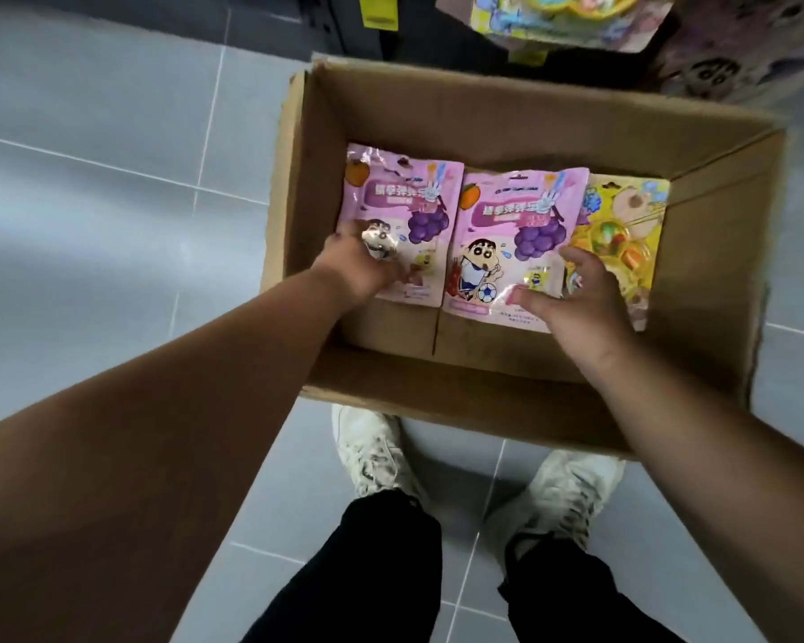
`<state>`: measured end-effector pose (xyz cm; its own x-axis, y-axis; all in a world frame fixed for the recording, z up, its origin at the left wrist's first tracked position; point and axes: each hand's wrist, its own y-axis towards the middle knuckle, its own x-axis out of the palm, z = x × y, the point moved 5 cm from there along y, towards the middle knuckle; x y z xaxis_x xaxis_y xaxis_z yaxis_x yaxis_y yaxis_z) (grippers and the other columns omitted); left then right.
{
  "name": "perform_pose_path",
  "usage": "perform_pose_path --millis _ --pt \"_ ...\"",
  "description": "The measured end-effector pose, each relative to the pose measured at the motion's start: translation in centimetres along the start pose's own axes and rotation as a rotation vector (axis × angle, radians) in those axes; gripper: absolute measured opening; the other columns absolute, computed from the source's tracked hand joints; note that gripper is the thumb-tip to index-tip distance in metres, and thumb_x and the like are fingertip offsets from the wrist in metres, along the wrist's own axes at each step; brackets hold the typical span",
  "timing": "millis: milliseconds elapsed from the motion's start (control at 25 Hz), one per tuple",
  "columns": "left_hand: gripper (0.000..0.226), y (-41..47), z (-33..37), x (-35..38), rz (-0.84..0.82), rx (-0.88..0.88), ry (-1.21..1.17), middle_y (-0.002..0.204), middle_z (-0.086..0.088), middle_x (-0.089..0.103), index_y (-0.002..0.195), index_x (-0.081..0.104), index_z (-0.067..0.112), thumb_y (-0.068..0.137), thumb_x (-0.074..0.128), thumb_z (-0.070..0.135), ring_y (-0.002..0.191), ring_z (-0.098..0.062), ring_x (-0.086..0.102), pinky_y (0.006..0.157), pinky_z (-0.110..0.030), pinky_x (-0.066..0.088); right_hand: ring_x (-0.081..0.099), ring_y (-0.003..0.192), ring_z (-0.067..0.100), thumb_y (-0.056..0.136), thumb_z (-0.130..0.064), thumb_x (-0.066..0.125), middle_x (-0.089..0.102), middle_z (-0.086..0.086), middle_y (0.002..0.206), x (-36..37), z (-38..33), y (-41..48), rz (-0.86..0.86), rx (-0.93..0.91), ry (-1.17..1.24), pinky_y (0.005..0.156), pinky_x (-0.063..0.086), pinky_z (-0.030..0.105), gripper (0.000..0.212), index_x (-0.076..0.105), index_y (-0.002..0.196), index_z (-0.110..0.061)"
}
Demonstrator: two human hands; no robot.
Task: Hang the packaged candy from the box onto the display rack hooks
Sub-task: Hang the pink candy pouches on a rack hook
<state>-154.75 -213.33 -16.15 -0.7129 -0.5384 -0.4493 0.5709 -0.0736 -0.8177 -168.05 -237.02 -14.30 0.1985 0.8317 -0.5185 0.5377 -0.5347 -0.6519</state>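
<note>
An open cardboard box [483, 392] stands on the floor in front of my feet. Three candy packs lie flat inside it: a pink grape pack [409, 192] at the left, a second pink grape pack [521, 215] in the middle and a yellow pack [632, 225] at the right. My left hand [360, 266] reaches into the box and grips the lower left part of the left pink pack. My right hand [576, 299] is spread over the middle pack's lower right corner, with its thumb on the pink pack and its fingers reaching the yellow pack's edge.
Grey floor tiles [112, 178] surround the box. The dark base of the display rack [414, 34] stands behind the box, with colourful hanging candy packs [572, 16] above its far right corner. My white shoes [377, 452] touch the box's near wall.
</note>
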Motion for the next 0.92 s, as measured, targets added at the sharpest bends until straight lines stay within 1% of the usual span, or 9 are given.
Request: perform_pose_path --millis 160,280,360,480,560,600,680,760,920 --pt "0.104 5.2 -0.5 0.8 0.04 -0.046 0.079 0.154 -0.014 0.03 0.155 0.017 0.02 0.078 0.082 0.042 0.142 -0.033 0.035 0.116 -0.045 0.036 0.042 0.135 0.019 0.073 -0.025 0.086 0.04 0.002 0.149 1.7 1.1 4.3 0.052 -0.056 -0.031 0.099 0.04 0.026 0.088 0.038 0.146 -0.025" --pt "0.1 8.6 -0.8 1.3 0.078 -0.085 -0.022 0.152 -0.013 0.032 0.152 0.019 0.024 0.077 0.083 0.039 0.139 -0.033 0.039 0.112 -0.045 0.04 0.042 0.136 0.018 0.07 -0.021 0.087 0.042 0.0 0.15 3.5 1.5 6.5 0.035 -0.058 0.046 0.107 0.041 0.033 0.101 0.026 0.15 -0.027" --pt "0.099 10.3 -1.0 1.9 0.095 -0.087 -0.073 0.151 -0.014 0.032 0.152 0.018 0.024 0.078 0.083 0.036 0.138 -0.032 0.04 0.111 -0.041 0.041 0.043 0.137 0.018 0.073 -0.019 0.086 0.043 0.001 0.151 4.1 1.6 7.7 0.043 -0.035 0.071 0.101 0.039 0.029 0.104 0.02 0.153 -0.027" --pt "0.096 11.1 -1.1 2.6 0.149 -0.097 -0.047 0.151 -0.016 0.027 0.152 0.019 0.025 0.079 0.08 0.039 0.14 -0.034 0.034 0.115 -0.04 0.035 0.048 0.132 0.02 0.069 -0.027 0.086 0.05 0.004 0.144 4.5 1.6 8.7 0.078 -0.019 0.057 0.096 0.039 0.026 0.101 0.028 0.151 -0.024" --pt "0.092 11.6 -1.1 3.1 0.166 -0.109 -0.048 0.151 -0.015 0.024 0.149 0.022 0.023 0.079 0.079 0.04 0.141 -0.035 0.032 0.115 -0.04 0.035 0.05 0.128 0.027 0.058 -0.044 0.084 0.053 0.005 0.139 4.5 1.5 8.9 0.119 -0.011 -0.008 0.102 0.043 0.035 0.097 0.042 0.144 -0.026" --pt "0.092 11.9 -1.1 3.3 0.172 -0.119 -0.059 0.151 -0.015 0.022 0.149 0.023 0.022 0.079 0.079 0.041 0.141 -0.035 0.033 0.115 -0.041 0.036 0.047 0.129 0.031 0.058 -0.046 0.082 0.048 0.006 0.14 4.5 1.6 9.1 0.147 0.001 -0.068 0.105 0.043 0.038 0.093 0.046 0.142 -0.026" --pt "0.095 12.1 -1.0 3.5 0.197 -0.146 -0.051 0.151 -0.016 0.02 0.15 0.019 0.019 0.079 0.079 0.042 0.14 -0.037 0.035 0.113 -0.042 0.037 0.04 0.132 0.036 0.069 -0.036 0.083 0.036 0.009 0.146 4.1 1.9 9.3 0.193 0.037 -0.141 0.106 0.039 0.037 0.081 0.048 0.141 -0.025" --pt "0.1 12.4 -1.2 3.4 0.227 -0.185 -0.054 0.153 -0.017 0.024 0.152 0.016 0.018 0.079 0.079 0.043 0.141 -0.038 0.034 0.114 -0.043 0.035 0.039 0.133 0.037 0.073 -0.029 0.082 0.033 0.01 0.147 3.9 2.3 9.5 0.212 0.031 -0.15 0.104 0.039 0.037 0.077 0.046 0.141 -0.024" --pt "0.108 12.6 -1.3 3.0 0.269 -0.237 -0.145 0.151 -0.016 0.034 0.148 0.021 0.017 0.068 0.087 0.047 0.139 -0.035 0.037 0.113 -0.05 0.038 0.051 0.126 0.036 0.061 -0.036 0.081 0.044 0.008 0.142 4.1 2.5 9.6 0.227 0.017 -0.065 0.102 0.046 0.047 0.088 0.042 0.14 -0.03"
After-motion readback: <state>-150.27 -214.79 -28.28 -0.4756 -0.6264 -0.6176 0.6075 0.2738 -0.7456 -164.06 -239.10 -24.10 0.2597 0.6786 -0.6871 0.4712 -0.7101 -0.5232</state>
